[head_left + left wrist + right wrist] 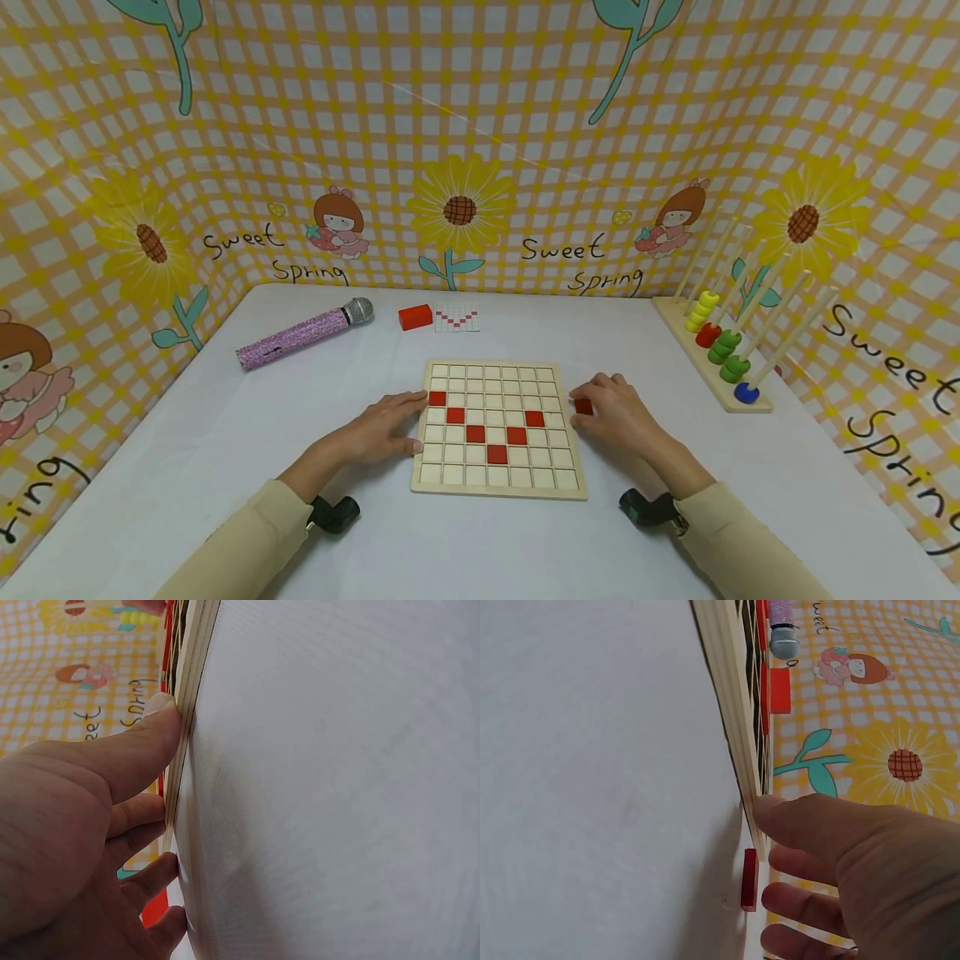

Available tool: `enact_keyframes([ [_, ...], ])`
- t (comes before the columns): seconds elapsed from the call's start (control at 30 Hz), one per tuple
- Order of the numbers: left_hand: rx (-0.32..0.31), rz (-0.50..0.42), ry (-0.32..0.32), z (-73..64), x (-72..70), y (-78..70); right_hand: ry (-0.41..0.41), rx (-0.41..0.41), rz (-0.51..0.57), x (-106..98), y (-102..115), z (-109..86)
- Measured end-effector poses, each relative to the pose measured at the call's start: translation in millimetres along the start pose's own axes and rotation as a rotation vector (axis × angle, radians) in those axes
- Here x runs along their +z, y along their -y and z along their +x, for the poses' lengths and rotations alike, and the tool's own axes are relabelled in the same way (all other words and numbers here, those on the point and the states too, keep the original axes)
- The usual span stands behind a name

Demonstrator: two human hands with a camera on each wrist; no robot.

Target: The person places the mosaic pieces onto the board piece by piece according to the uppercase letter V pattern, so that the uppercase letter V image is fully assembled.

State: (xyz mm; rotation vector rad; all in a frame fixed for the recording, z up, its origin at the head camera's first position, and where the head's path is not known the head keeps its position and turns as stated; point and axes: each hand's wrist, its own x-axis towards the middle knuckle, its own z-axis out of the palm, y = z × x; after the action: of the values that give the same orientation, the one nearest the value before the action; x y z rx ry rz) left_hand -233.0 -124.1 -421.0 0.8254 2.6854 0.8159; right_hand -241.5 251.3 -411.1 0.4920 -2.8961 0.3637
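Note:
A square wooden grid board (497, 477) lies flat on the white table, with several red square tiles (497, 454) in its cells forming a V. Along the board's left edge rests my left hand (378, 429), its thumb (150, 735) and fingertips at the wooden side. My right hand (618, 417) is by the right edge, and the right wrist view shows its thumb (787, 817) at the board's side. A loose red tile (750, 880) lies on the table beside that edge, close to the right fingertips and partly covered by the hand in the head view.
Behind the board are a red block (416, 317) and a small card (457, 317) with a red V pattern. A glittery purple microphone (297, 337) lies back left. At the right stands a wooden peg rack (738, 406) with coloured rings. Patterned cloth surrounds the table.

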Motion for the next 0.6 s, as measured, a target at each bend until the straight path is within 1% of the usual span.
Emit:
enact_keyframes([
  [0.4,0.0,-0.009,0.004,-0.8,-0.9,-1.9,0.051,0.069,0.013,0,-11,-1.4],
  [0.6,0.003,-0.008,0.006,-0.7,-0.8,-1.4,0.062,0.085,0.011,-1,-15,-1.8],
])
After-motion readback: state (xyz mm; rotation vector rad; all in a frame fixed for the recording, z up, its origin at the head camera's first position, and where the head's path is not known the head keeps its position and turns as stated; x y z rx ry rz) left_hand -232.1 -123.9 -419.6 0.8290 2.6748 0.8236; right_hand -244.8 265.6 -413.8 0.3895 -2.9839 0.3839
